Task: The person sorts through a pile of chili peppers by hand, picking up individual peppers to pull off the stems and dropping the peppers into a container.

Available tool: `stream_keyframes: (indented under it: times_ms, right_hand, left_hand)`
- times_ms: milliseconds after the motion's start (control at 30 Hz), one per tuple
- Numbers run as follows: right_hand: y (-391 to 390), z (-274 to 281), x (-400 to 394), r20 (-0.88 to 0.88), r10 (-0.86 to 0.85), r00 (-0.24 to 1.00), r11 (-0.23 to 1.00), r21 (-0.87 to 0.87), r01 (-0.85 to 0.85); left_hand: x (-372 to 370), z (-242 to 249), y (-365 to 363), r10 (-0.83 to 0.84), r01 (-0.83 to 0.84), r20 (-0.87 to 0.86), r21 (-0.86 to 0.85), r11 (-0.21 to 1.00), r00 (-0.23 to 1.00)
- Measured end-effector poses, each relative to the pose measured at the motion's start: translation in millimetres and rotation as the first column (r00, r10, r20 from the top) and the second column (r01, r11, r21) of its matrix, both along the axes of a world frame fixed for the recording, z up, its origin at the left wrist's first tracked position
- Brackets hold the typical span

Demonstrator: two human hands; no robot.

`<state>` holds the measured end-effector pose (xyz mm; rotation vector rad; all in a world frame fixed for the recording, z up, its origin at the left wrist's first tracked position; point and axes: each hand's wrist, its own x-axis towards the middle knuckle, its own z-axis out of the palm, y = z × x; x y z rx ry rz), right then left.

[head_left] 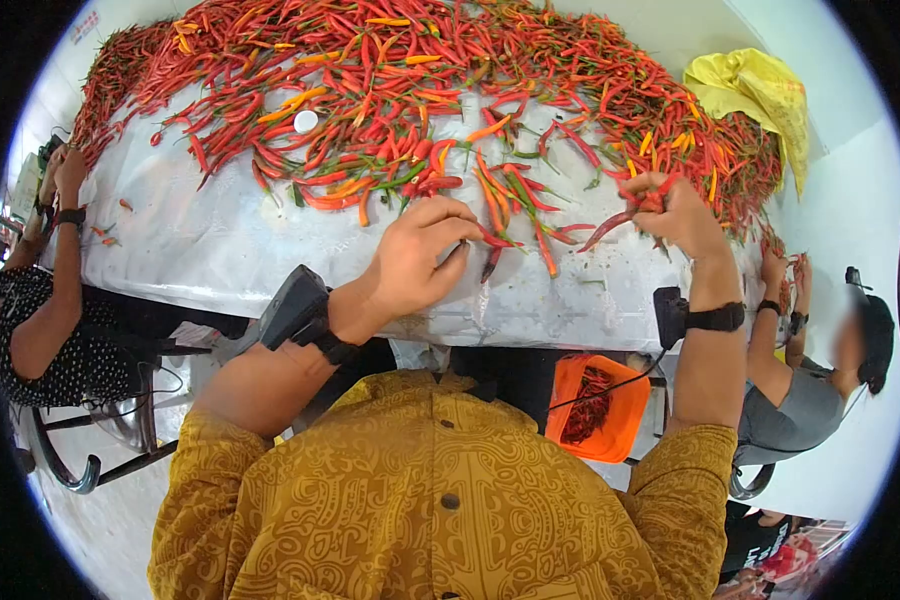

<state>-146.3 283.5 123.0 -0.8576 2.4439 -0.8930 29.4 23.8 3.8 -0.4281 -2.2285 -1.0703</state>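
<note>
A wide heap of red chili peppers [410, 75], with some orange and green ones, covers the far part of the table. My left hand [425, 252] is at the heap's near edge, thumb and fingers pinched at a red chili [492, 238]. Several loose chilies lie just to its right. My right hand [675, 215] is closed around several red chilies, and a dark red one [606, 232] sticks out to the left from its fingers. Both wrists wear black straps with devices.
An orange basket [618, 420] holding red chilies stands below the table's near edge. A white cap [306, 122] lies by the heap. A yellow sack [745, 85] is at the back right. One person sits at the left end, another at the right, both with hands at the chilies.
</note>
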Motion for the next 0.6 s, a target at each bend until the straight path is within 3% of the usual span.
stream_keyframes:
  times_ms: [100,167,267,367,467,533,567,600]
  right_hand:
    - [5.0,18.4,-1.3,0.015,-0.049,0.999,0.999,-0.019,0.050]
    - [5.7,29.3,2.4,-0.092,-0.133,0.987,0.991,-0.039,0.130]
    - [11.2,10.8,-14.2,-0.145,-0.127,0.981,0.982,-0.157,0.104]
    - [-5.6,-1.9,3.3,-0.071,-0.149,0.986,0.984,-0.109,0.141]
    - [-9.2,-46.0,-6.4,-0.103,-0.017,0.995,0.995,-0.095,0.007]
    - [-12.5,-59.6,-3.9,-0.145,0.089,0.985,0.971,0.234,-0.054]
    - [-10.9,-63.3,-5.3,-0.144,0.089,0.986,0.971,0.233,-0.054]
    - [-8.4,-65.9,-7.5,-0.287,0.221,0.932,0.954,0.264,-0.145]
  left_hand:
    - [0.5,0.5,0.3,0.000,0.000,-0.003,-0.003,1.000,1.000]
    - [-0.1,1.2,0.7,-0.001,0.001,0.000,-0.004,1.000,1.000]
    - [-0.6,1.0,1.2,-0.001,0.001,-0.004,-0.006,1.000,1.000]
    - [-0.8,1.2,1.5,-0.007,0.007,0.001,0.000,1.000,1.000]
    - [-0.1,0.5,1.4,-0.005,0.005,0.016,0.005,1.000,1.000]
    - [-0.2,0.8,1.7,0.002,-0.002,0.006,0.001,1.000,1.000]
    - [-0.2,0.4,1.6,0.002,-0.002,0.007,0.001,1.000,1.000]
    - [-0.3,-0.3,1.5,0.002,-0.002,0.002,-0.001,1.000,1.000]
